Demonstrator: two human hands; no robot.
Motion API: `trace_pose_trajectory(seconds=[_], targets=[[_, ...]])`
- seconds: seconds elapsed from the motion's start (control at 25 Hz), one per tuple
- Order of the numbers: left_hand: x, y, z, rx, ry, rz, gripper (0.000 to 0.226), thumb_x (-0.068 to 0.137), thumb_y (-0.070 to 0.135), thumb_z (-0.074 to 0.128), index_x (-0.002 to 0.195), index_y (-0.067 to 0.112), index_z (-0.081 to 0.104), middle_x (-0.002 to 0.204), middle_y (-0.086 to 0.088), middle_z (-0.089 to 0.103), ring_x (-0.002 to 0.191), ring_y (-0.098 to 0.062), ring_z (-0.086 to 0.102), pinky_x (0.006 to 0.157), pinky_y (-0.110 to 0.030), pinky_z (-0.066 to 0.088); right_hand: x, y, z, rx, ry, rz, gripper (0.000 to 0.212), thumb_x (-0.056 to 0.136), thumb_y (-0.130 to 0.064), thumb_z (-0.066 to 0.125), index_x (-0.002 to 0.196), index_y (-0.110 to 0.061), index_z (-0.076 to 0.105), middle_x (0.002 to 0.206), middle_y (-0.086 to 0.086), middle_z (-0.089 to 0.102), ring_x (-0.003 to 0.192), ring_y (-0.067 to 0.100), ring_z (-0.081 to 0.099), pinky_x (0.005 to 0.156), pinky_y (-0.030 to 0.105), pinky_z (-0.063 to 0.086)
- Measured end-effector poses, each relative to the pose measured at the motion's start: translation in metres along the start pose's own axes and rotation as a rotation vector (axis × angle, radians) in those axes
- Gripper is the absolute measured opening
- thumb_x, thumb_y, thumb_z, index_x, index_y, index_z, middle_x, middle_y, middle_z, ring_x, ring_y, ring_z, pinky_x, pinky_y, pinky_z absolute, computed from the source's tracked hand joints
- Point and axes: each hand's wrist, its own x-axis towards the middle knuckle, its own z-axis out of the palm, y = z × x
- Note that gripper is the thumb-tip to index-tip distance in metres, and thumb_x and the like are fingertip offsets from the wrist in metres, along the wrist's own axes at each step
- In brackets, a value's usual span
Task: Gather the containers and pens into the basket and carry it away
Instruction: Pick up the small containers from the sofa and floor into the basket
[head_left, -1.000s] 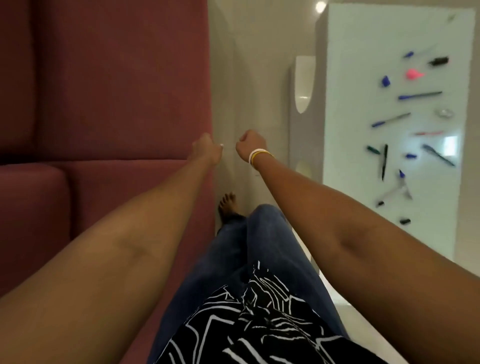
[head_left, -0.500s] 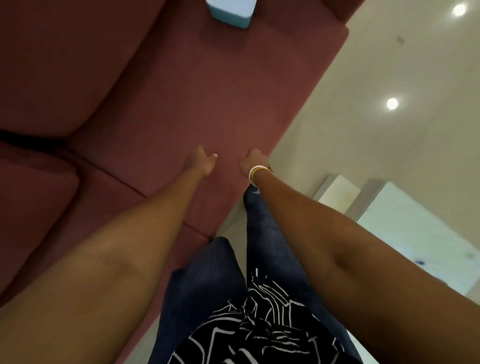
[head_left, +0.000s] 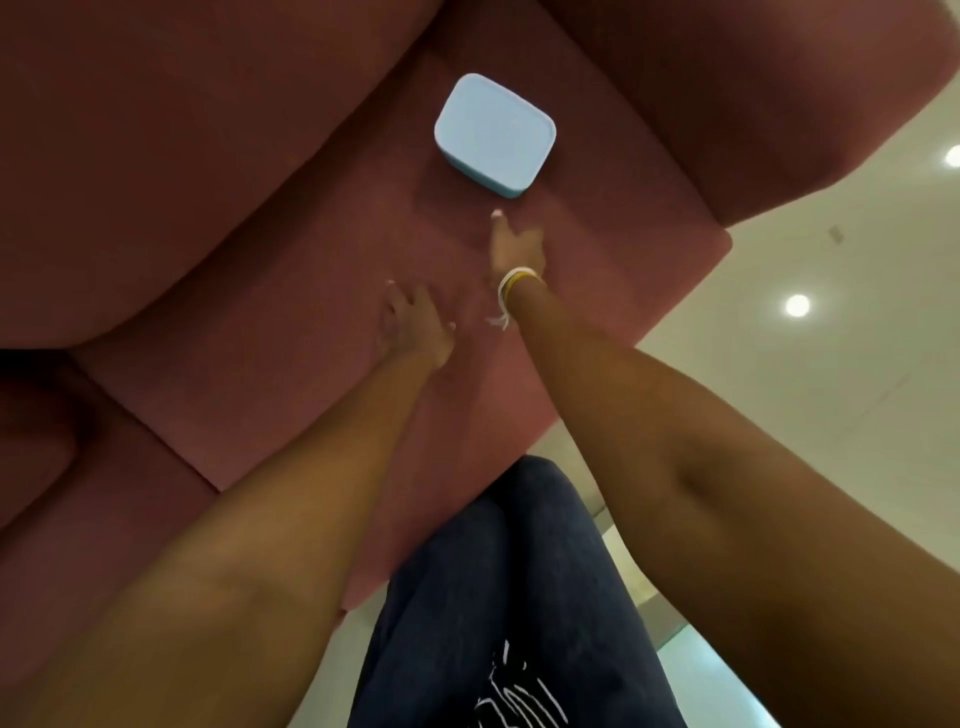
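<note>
My right hand (head_left: 515, 248) reaches forward over the seat, fingers stretched out and holding nothing; the leading fingertip is near the pale blue, rounded-square lidded plastic container (head_left: 494, 134) but apart from it. A white and yellow band (head_left: 511, 283) sits on that wrist. My left hand (head_left: 415, 325) is lower and further back, fingers spread loosely, empty, over the dusty-pink fabric sofa cushion (head_left: 291, 332); whether it touches the fabric I cannot tell. The container rests flat on that cushion, close to the backrest, lid up.

Both hands are motion-blurred, so single fingers are hard to separate. My dark blue jeans (head_left: 498, 571) cover the lower middle; the cream floor (head_left: 831, 322) shows at right.

Half a second ago both hands were curled into loose fists and level with each other, and only a corner of the container showed at the top edge.
</note>
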Motion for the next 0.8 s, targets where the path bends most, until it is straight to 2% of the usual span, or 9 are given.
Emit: trace_pose_trajectory(seconds=[0.08,0.12,0.2,0.32,0.44,0.56,0.6,0.72,0.8], targets=[[0.006,0.001,0.008,0.161,-0.138,-0.011,0.102,0.082,0.043,0.069,0.153,0.03,-0.002,0.16,-0.014,-0.022,0.149,-0.038,-0.002,0.117,-0.053,0.024,0.051,-0.002,0.009,0.143,0.073,-0.005,0.076,0.067,-0.068,0.053,0.116,-0.01,0.057,0.117,0.02,0.066,0.106,0.037,0.064,0.097,0.048,0.05],[0.006,0.002,0.011,0.232,-0.213,-0.018,0.116,0.078,0.046,0.073,0.151,0.033,-0.015,0.156,-0.012,-0.033,0.148,-0.038,-0.011,0.116,-0.055,0.024,0.084,0.005,0.013,0.168,0.072,-0.003,0.07,0.06,-0.069,0.054,0.102,-0.014,0.059,0.108,0.018,0.069,0.098,0.035,0.066,0.093,0.05,0.053],[0.003,0.003,0.014,0.345,-0.28,-0.004,0.134,0.069,0.052,0.078,0.146,0.033,-0.029,0.151,-0.012,-0.041,0.147,-0.04,-0.018,0.113,-0.056,0.027,0.106,0.001,0.013,0.214,0.043,0.003,0.042,0.065,-0.057,0.063,0.08,-0.02,0.051,0.095,0.013,0.068,0.092,0.034,0.068,0.09,0.051,0.054],[0.003,0.006,0.006,0.339,-0.328,-0.011,0.136,0.067,0.055,0.079,0.146,0.034,-0.029,0.151,-0.012,-0.042,0.147,-0.04,-0.018,0.115,-0.055,0.025,0.065,-0.028,-0.001,0.275,0.001,0.006,0.026,0.084,-0.033,0.063,0.09,-0.012,0.049,0.083,0.009,0.059,0.088,0.032,0.066,0.085,0.048,0.056],[0.008,0.006,-0.021,0.121,-0.399,-0.011,0.116,0.075,0.051,0.074,0.153,0.031,-0.01,0.159,-0.012,-0.026,0.15,-0.036,-0.004,0.12,-0.046,0.019,0.043,-0.023,-0.011,0.317,-0.101,0.071,0.029,0.095,-0.017,0.052,0.12,0.0,0.052,0.097,0.013,0.056,0.09,0.028,0.06,0.08,0.045,0.053],[0.009,0.013,-0.05,-0.42,-0.36,-0.161,0.081,0.086,0.048,0.063,0.152,0.022,0.024,0.157,-0.005,0.028,0.139,-0.027,0.038,0.108,-0.042,0.038,0.013,-0.001,-0.03,0.304,-0.102,0.151,0.034,0.096,-0.015,0.051,0.126,0.002,0.05,0.101,0.013,0.055,0.086,0.025,0.059,0.077,0.043,0.051],[0.004,0.02,-0.06,-0.546,-0.359,-0.228,0.073,0.088,0.051,0.058,0.149,0.022,0.03,0.152,-0.002,0.037,0.132,-0.027,0.045,0.1,-0.043,0.042,0.001,0.009,-0.037,0.307,-0.1,0.181,0.034,0.095,-0.016,0.052,0.125,0.001,0.051,0.099,0.011,0.056,0.081,0.022,0.059,0.074,0.042,0.051],[-0.008,0.04,-0.071,-0.783,-0.427,-0.286,0.064,0.09,0.055,0.052,0.144,0.025,0.037,0.147,-0.005,0.042,0.123,-0.028,0.049,0.088,-0.045,0.043,-0.038,0.044,-0.06,0.312,-0.138,0.277,0.018,0.095,-0.015,0.053,0.11,-0.005,0.054,0.081,0.006,0.054,0.068,0.017,0.055,0.066,0.038,0.05],[-0.021,0.047,-0.063,-0.805,-0.526,-0.252,0.063,0.09,0.056,0.051,0.144,0.027,0.036,0.145,-0.007,0.043,0.116,-0.029,0.049,0.09,-0.047,0.042,-0.061,0.072,-0.077,0.353,-0.183,0.332,0.01,0.095,-0.014,0.052,0.101,-0.006,0.053,0.078,0.005,0.053,0.069,0.017,0.055,0.072,0.041,0.05]])
